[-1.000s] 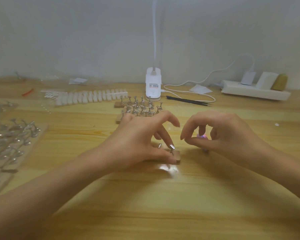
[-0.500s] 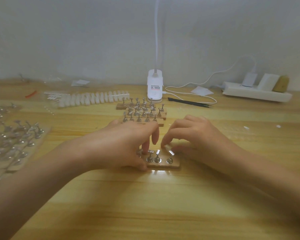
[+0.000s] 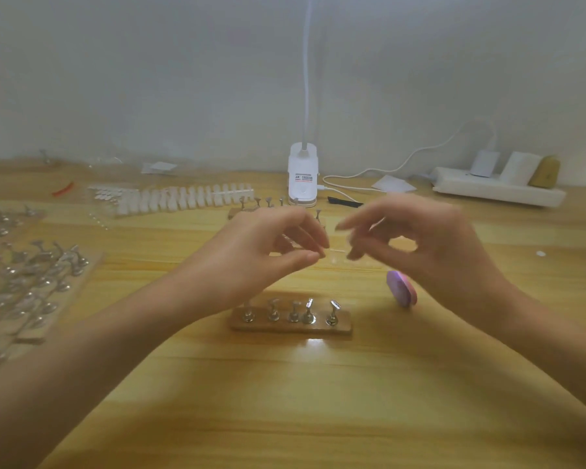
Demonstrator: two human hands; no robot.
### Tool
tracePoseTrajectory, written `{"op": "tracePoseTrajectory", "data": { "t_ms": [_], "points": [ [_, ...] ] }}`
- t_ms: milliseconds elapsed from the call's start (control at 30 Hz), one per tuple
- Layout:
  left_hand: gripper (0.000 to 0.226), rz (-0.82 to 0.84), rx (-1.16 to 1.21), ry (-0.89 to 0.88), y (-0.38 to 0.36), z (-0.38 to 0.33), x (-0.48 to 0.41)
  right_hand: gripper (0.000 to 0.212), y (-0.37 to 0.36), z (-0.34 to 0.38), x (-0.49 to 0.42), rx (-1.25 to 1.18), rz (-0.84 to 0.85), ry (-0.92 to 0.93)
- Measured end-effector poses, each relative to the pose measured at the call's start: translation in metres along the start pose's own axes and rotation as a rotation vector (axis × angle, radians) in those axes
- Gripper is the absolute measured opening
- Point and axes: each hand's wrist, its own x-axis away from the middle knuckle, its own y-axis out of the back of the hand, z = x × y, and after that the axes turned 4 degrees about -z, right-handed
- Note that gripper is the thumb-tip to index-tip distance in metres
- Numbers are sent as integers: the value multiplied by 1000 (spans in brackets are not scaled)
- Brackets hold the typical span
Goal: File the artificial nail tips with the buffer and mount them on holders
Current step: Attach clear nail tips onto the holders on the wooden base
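Broad wooden desk point(image 3: 318, 407), pale grain running across. Above its middle, both hands are raised with fingers curled. The left hand point(image 3: 264, 252) brings thumb to fingertips, and the right hand point(image 3: 430, 245) is blurred, thumb and forefinger ringed; can't tell if either holds a clear tip. Below them lies a flat wooden holder strip point(image 3: 285, 328) with five shiny metal stands point(image 3: 308, 313) in a row. Just right lies the rounded pink-and-purple buffer point(image 3: 401, 288). At back left, a row of milky nail tips point(image 3: 183, 198).
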Motion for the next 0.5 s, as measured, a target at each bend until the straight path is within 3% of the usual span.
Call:
{"op": "tracePoseTrajectory", "data": {
  "t_ms": [67,133,300,500],
  "points": [
    [13,24,142,-6,-4,-6,2,10,3,10,-3,-261,-87,-70],
    [21,51,261,-14,-7,-12,4,11,1,18,-4,-361,-127,-86],
    [18,-10,521,-27,-10,-18,8,9,-7,30,1,-353,-187,-114],
    [14,-24,648,58,-15,-15,10,13,-10,32,4,-356,-240,-130]
  ]
}}
